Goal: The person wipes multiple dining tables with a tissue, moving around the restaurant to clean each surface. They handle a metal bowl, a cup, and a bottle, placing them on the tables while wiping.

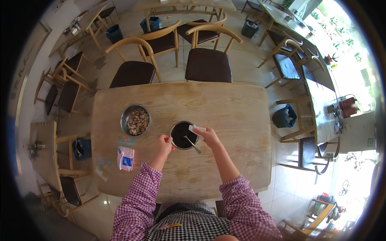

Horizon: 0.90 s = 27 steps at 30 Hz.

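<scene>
A round metal bowl (182, 149) with dark contents stands on the wooden table in front of me. A metal spoon (195, 149) leans in it, its handle sticking out over the near right rim. My left hand (163, 146) is closed at the bowl's left rim, fingertips pinching the edge. Between the fingers of my right hand (210, 137) is a folded white tissue (197, 129), held over the bowl's upper right rim. Farther left sits a larger metal bowl (123, 115) filled with pale brown chopped pieces (138, 122).
A pink and white tissue pack (125, 158) lies on the table (229, 104) left of my left forearm, near colourful flat stickers or papers (103, 168). Two chairs (208, 65) (132, 73) stand against the far edge. A blue bin (284, 116) is on the floor at right.
</scene>
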Each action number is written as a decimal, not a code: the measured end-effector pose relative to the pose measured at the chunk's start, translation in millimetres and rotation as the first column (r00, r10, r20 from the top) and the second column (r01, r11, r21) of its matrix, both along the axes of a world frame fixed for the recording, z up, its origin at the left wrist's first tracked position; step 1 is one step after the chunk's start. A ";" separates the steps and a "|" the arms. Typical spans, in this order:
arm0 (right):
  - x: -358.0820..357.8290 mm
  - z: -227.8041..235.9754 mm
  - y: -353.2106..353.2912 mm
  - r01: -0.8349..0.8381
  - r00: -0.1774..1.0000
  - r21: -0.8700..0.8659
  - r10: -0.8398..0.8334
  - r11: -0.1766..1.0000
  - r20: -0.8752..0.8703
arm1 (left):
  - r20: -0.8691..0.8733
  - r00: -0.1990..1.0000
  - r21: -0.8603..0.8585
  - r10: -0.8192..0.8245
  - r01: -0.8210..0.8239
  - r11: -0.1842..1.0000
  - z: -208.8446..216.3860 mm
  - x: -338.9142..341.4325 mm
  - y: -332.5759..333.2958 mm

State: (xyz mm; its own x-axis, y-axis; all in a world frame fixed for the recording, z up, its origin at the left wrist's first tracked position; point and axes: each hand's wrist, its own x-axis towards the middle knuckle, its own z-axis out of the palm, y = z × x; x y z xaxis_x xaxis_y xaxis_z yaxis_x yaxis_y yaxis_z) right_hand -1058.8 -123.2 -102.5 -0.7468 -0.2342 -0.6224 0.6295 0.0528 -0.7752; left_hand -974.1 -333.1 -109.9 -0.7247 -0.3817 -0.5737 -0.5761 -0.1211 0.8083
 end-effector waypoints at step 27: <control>72.0 -55.4 -15.4 0.376 0.923 -0.067 -0.380 0.924 -0.061 | -0.214 0.717 -0.865 -0.664 0.176 0.469 51.9 -49.5 57.4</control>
State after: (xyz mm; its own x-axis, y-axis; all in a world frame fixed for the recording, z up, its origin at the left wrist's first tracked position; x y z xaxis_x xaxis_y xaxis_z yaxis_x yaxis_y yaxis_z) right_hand -986.8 -138.6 -157.9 -0.8283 0.0424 -0.5586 0.5375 -0.2207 -0.8139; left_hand -1023.6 -275.7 -58.0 -0.9737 -0.0325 0.2256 0.1112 0.7964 0.5945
